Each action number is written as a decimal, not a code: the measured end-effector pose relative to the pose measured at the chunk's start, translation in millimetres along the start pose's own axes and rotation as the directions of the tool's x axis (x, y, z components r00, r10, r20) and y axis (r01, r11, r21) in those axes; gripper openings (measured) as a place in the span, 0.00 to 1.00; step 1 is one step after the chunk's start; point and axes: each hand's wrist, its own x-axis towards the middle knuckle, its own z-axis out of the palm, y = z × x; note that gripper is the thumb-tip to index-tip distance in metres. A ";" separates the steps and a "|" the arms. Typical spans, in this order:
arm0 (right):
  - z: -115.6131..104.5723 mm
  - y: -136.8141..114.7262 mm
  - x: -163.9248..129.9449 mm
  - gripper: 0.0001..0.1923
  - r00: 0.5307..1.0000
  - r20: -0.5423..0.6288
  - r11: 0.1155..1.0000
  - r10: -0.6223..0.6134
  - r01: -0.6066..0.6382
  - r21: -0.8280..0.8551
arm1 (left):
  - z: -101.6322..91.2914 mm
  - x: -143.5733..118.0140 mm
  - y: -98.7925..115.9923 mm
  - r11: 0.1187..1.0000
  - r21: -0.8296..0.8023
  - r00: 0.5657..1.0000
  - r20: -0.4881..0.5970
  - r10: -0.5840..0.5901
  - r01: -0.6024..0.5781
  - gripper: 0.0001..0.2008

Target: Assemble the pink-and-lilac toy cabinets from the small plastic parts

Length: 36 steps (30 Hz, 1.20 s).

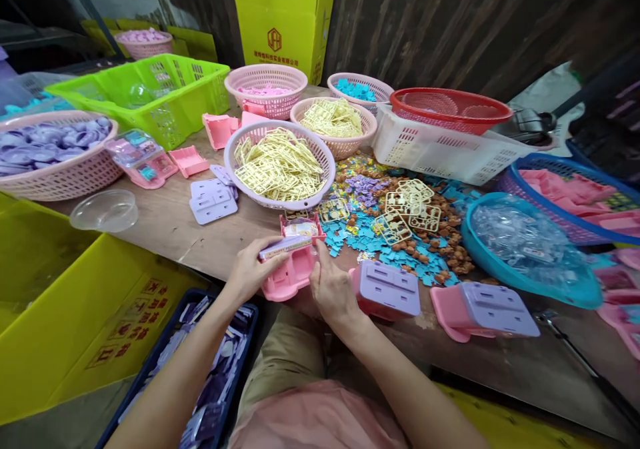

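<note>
Two bare hands work before me at the near edge of the brown wooden table [165, 226]. With my left hand [251, 266] I hold a flat, light purple plastic piece [285, 246] in a narrow grip. This piece is above the hollow, pink plastic housing [287, 281], which is between both hands. My right hand [334, 286] is at the right side of this housing, with the index finger extended; if it truly grips something, I cannot tell. Behind them stands a round, lilac plastic basket [295, 204], filled with thin, cream plastic frames [280, 166]. To the right, one pink box with purple panel [390, 288] lies near my right hand, and a similar pink-and-purple box [493, 309] lies farther.
</note>
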 end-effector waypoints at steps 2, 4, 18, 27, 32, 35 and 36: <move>-13.3 4.6 0.5 0.25 0.999 0.025 0.998 0.048 -0.047 -0.035 | -4.0 0.3 -4.7 0.999 -0.034 0.999 0.045 -0.009 0.011 0.27; -33.2 16.3 4.8 0.24 0.997 0.022 0.995 0.074 -0.072 -0.068 | -7.3 0.6 -8.0 0.997 -0.062 0.996 0.087 -0.028 0.034 0.28; -96.1 163.8 13.8 0.10 0.732 0.150 0.655 0.665 -0.475 -0.588 | -6.8 6.4 -11.2 0.996 -0.091 0.992 0.120 0.025 -0.014 0.29; -97.4 173.0 31.5 0.17 0.652 0.030 0.578 0.758 -0.649 -0.495 | -7.6 15.6 -20.1 0.962 -0.010 0.959 0.083 0.272 -0.272 0.24; -88.5 179.3 36.0 0.19 0.632 0.059 0.583 0.772 -0.670 -0.459 | -8.0 14.4 -26.6 0.932 0.020 0.926 0.123 0.357 -0.362 0.24; -86.9 183.5 37.6 0.17 0.643 0.077 0.606 0.762 -0.666 -0.435 | -8.2 14.4 -26.8 0.932 0.010 0.923 0.139 0.358 -0.363 0.24; -87.5 184.7 38.4 0.17 0.649 0.085 0.616 0.756 -0.663 -0.425 | -7.9 14.3 -26.2 0.935 0.009 0.927 0.140 0.349 -0.353 0.24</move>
